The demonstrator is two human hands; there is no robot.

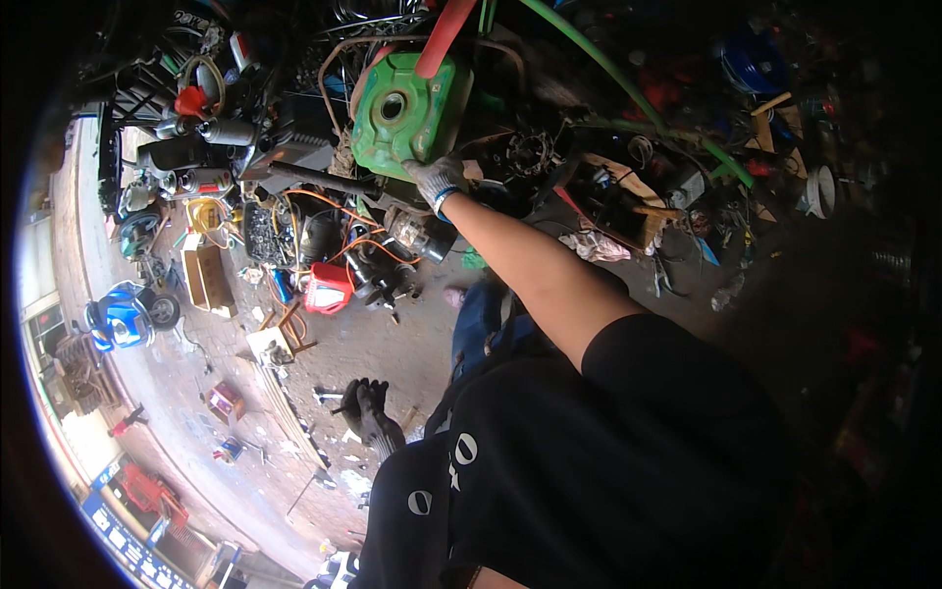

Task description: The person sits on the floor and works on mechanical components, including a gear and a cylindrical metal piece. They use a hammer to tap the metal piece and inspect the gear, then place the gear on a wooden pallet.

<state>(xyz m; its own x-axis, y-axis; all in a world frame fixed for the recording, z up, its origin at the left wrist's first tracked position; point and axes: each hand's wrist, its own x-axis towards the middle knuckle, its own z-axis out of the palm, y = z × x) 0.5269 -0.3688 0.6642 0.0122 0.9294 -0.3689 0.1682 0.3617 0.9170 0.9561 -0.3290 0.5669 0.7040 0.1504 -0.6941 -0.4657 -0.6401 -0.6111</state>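
Note:
A green metal fuel tank (424, 118) with a round opening in its top sits in a rusty tube frame, ahead of me. My right hand (438, 183), in a pale knitted glove with a blue cuff, is closed on the tank's near corner; its fingertips are partly hidden. Lower and to the left is my left hand (373, 407), in a dark glove, low over the floor. Its fingers look curled, and a short silvery metal piece (325, 396) shows beside them. What lies inside that hand cannot be made out.
Parts and tools crowd the floor. A red container (328, 288), orange cable (345, 204) and a cardboard box (205, 275) lie left of the tank. To the right is an open box (628, 201) of scrap. A blue scooter (128, 316) stands at far left. Red and green bars cross above.

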